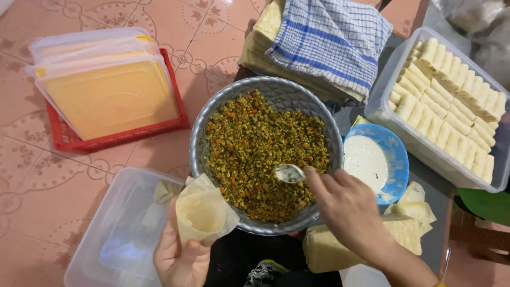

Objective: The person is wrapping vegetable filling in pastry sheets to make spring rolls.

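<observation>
Head view: left hand [178, 255] closed around thin pale pastry sheet [204, 212], folded into an open cone, mouth tilted toward grey metal bowl of green-brown minced filling [255, 143]. Right hand [348, 210] pinches metal spoon [289, 172], its bowl resting on filling beside cone.

The right hand [348, 210] hides the spoon [289, 172] handle.

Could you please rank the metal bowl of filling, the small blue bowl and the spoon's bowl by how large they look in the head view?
1. Metal bowl of filling, clearly largest.
2. Small blue bowl, much smaller across.
3. Spoon held in the right hand, smallest.
All sit similarly near the camera, so the order seems safe.
</observation>
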